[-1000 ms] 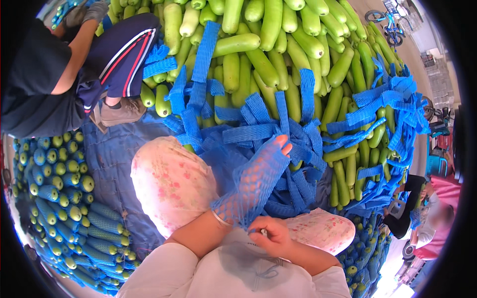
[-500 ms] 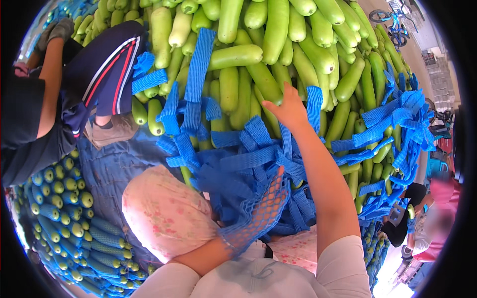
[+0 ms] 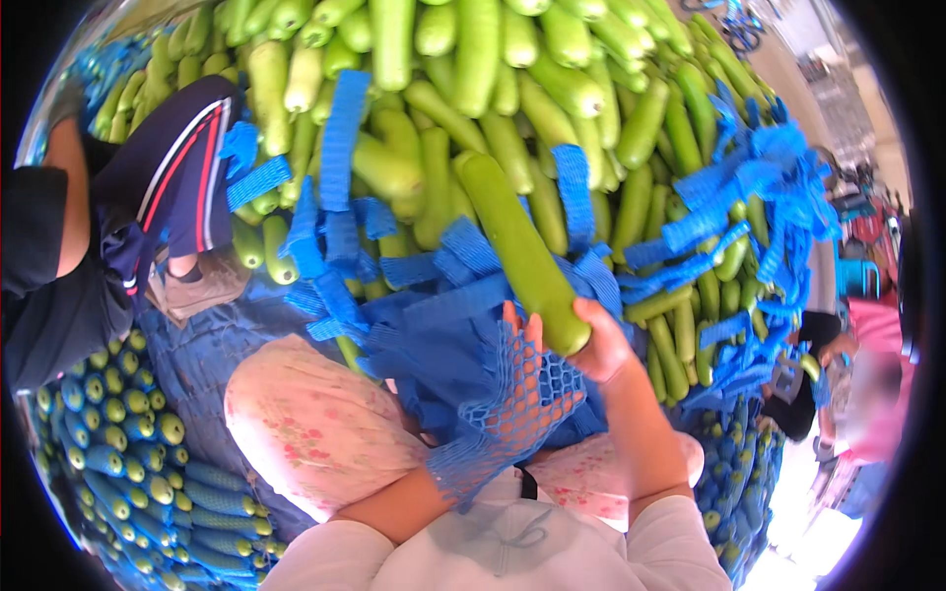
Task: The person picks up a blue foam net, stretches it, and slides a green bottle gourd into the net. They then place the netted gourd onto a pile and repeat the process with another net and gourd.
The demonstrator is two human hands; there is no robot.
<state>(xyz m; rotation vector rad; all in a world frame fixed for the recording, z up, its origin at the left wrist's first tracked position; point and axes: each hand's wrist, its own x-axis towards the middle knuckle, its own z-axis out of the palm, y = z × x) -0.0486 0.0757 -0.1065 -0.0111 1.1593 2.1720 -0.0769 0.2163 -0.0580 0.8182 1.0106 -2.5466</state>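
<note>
My right hand [image 3: 603,347] grips the lower end of a long green bottle gourd [image 3: 520,251], its fingers and thumb round it. The gourd slants up and left, over the pile's near edge. Beside its lower end is my left hand [image 3: 522,369], inside a stretched blue foam net sleeve [image 3: 473,448] that reaches to the forearm. Its fingers extend, and the tips poke out at the net's end close to the gourd; whether they touch it I cannot tell. Loose flat blue foam net sleeves [image 3: 414,330] lie in front of me, between my legs and the pile.
A large heap of bare green gourds [image 3: 473,59] rises ahead. More blue sleeves [image 3: 778,197] hang at its right. Netted gourds [image 3: 212,502] are stacked at lower left. Another person's leg [image 3: 177,177] is at left, and a person in pink [image 3: 872,374] is at far right.
My right hand has come back from the heap toward me, now with a gourd in it. My left hand's fingertips now show at the net's end, and the net has spread wider.
</note>
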